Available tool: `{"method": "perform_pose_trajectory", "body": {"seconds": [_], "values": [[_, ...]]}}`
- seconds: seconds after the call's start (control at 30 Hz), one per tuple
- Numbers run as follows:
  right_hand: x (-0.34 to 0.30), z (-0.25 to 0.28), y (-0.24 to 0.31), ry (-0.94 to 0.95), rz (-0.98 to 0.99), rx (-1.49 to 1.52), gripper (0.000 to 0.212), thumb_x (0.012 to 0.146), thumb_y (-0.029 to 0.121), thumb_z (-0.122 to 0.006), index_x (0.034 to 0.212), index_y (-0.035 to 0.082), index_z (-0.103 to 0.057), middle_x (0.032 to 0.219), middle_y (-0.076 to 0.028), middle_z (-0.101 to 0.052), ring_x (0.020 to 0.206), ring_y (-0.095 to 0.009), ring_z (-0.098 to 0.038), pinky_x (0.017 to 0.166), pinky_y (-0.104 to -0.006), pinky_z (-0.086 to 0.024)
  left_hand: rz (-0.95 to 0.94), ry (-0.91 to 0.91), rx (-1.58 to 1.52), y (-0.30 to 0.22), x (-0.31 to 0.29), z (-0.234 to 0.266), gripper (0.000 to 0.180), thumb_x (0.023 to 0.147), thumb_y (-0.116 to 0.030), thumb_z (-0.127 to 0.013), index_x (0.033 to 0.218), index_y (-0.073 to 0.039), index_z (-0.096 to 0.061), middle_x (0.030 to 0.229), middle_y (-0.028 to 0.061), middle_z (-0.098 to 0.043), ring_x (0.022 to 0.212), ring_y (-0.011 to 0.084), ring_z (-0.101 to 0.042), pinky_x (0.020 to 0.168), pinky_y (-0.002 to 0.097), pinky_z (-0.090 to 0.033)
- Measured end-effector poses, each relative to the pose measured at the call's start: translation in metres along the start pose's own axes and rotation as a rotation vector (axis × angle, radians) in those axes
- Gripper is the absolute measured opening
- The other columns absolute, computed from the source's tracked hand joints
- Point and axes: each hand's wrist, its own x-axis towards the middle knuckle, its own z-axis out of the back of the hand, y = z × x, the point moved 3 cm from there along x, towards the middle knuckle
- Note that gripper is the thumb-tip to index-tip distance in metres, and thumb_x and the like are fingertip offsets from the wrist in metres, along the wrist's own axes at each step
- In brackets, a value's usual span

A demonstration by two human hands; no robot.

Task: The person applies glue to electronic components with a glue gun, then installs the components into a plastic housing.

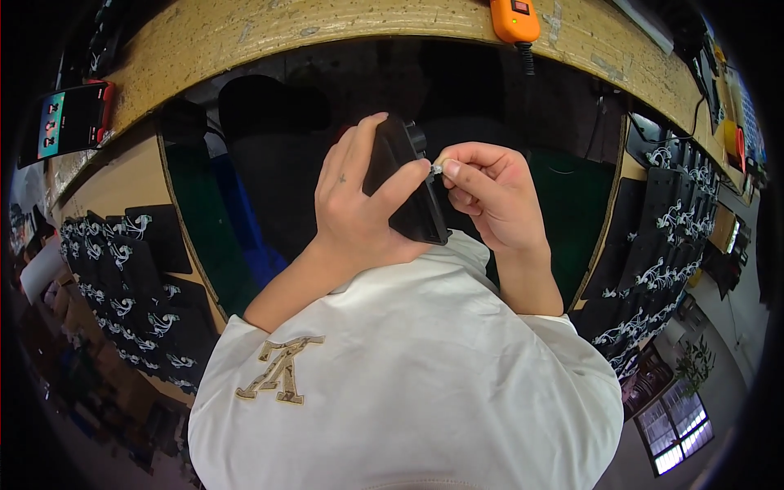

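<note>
The left hand (351, 204) is gripping a black rectangular casing (389, 151) before the white shirt (425, 367), fingers spreading around it. The right hand (498, 196) is pinching a small whitish connector (436, 170) between its fingers at the casing's edge. An orange device (516, 20) is lying on the table (367, 20).

Single head-worn fisheye, upright, looking steeply down from head height. Close range: white fabric shirt (408, 367) fills lower centre; bare left hand (355, 200) and bare right hand (498, 196) sit mid-frame. Scuffed tan wooden bench (327, 23) bows across top. Very wide coverage: barred window (674, 431), tilted, lower right; corners go dark.
</note>
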Motion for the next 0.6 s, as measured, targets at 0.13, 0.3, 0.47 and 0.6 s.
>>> {"method": "perform_pose_trajectory", "body": {"seconds": [0.13, 0.3, 0.47, 0.6], "values": [[-0.002, 0.002, 0.000, 0.010, -0.015, 0.049, 0.009, 0.093, 0.004, -0.067, 0.098, -0.003, -0.072, 0.075, 0.000, -0.063, 0.056, -0.001, -0.044, 0.049, -0.0172, -0.030, -0.012, -0.015, 0.045, -0.002, 0.001, -0.001, 0.073, 0.051, -0.021, -0.088, 0.117, -0.015, -0.058, 0.135, 0.0348, -0.049, 0.110, 0.0472, -0.061, 0.088, 0.0467, -0.053], [-0.006, 0.006, 0.000, 0.090, -0.066, 0.138, 0.010, 0.094, 0.004, -0.065, 0.097, -0.003, -0.070, 0.074, -0.001, -0.060, 0.057, -0.003, -0.043, 0.048, -0.0168, -0.031, 0.025, 0.022, 0.094, -0.005, 0.003, 0.002, 0.072, 0.047, -0.024, -0.087, 0.114, -0.014, -0.064, 0.136, 0.0306, -0.051, 0.111, 0.0462, -0.059, 0.091, 0.0472, -0.051], [-0.016, -0.003, 0.020, 0.133, -0.021, 0.152, 0.012, 0.094, 0.006, -0.066, 0.098, -0.005, -0.069, 0.074, 0.000, -0.059, 0.058, -0.003, -0.042, 0.049, -0.0188, -0.031, 0.197, 0.114, 0.197, 0.018, -0.006, 0.006, 0.070, 0.043, -0.026, -0.085, 0.112, -0.021, -0.072, 0.135, 0.0243, -0.053, 0.108, 0.0428, -0.057, 0.092, 0.0488, -0.046], [-0.035, 0.001, 0.046, 0.205, 0.205, 0.283, 0.013, 0.095, 0.005, -0.061, 0.099, -0.007, -0.066, 0.075, -0.005, -0.057, 0.057, -0.006, -0.039, 0.049, -0.0192, -0.030, 0.280, 0.016, -0.067, 0.043, -0.010, 0.018, 0.076, 0.055, -0.019, -0.085, 0.125, -0.008, -0.060, 0.133, 0.0238, -0.054, 0.108, 0.0383, -0.061, 0.091, 0.0429, -0.050]]}}
